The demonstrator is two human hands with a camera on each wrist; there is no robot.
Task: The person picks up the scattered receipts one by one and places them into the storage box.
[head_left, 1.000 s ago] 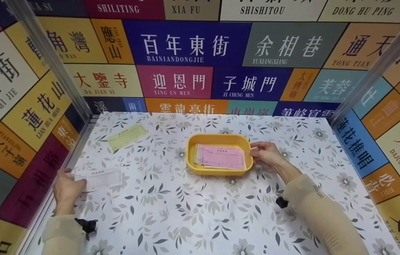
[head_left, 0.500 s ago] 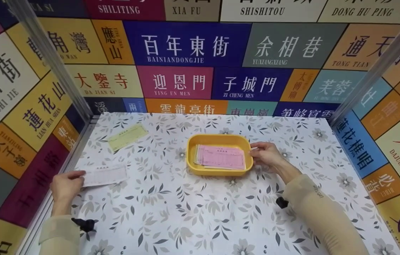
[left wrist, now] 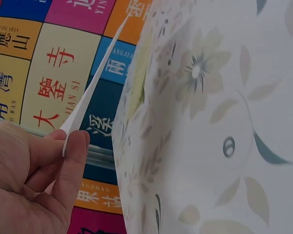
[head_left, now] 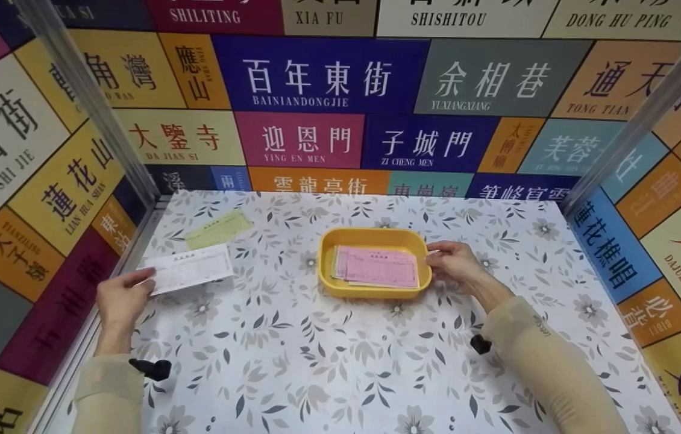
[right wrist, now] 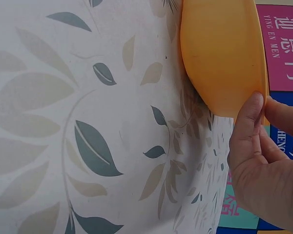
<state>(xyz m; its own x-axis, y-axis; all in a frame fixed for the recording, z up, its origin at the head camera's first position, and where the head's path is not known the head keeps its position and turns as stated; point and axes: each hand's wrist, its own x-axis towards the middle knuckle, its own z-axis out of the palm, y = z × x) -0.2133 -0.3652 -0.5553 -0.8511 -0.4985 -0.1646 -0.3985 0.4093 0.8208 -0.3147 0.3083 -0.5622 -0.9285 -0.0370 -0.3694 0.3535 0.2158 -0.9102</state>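
Note:
A white printed slip (head_left: pixel 193 269) is pinched at its left end by my left hand (head_left: pixel 120 304). In the left wrist view this paper slip (left wrist: pixel 90 90) is seen nearly edge-on, raised off the table, between thumb and fingers. My right hand (head_left: pixel 458 265) grips the right rim of a yellow plastic tray (head_left: pixel 376 293), its thumb on the outside in the right wrist view. Inside the tray lies a stack of slips with a pink slip (head_left: pixel 379 268) on top. A yellow-green slip (head_left: pixel 220 229) lies flat behind the white one, which partly covers its lower edge.
A white floral cloth (head_left: pixel 316 361) covers the table. Panels with printed place names (head_left: pixel 316 72) stand at the back and both sides, joined by metal posts (head_left: pixel 99 114) at the corners.
My left hand has lifted the white slip off the cloth and moved it away from me and slightly right, up to the yellow-green slip. The right hand and tray have stayed put.

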